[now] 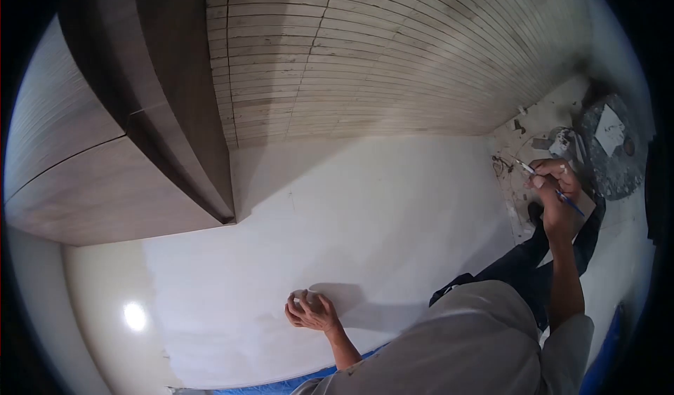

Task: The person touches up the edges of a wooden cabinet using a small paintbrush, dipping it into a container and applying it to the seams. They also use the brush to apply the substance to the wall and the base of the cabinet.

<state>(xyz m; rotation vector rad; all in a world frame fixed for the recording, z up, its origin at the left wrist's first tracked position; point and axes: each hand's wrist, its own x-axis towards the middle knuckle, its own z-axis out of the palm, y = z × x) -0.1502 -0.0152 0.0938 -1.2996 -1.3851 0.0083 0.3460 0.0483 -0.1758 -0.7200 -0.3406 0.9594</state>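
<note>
My left hand is against the white wall, its fingers curled around a small pale, roundish thing that I cannot make out clearly. Over at the right, above my legs, my right hand is closed on a thin blue-handled tool with a narrow light tip that points up and left. A flat, light brown piece shows beside and under that hand; whether the hand holds it too is unclear.
Brown wooden cabinets jut out at the upper left. Ribbed panelling spans the top. A stained round bucket or lid and scattered debris lie on the floor at the right. Blue sheeting runs along the bottom edge.
</note>
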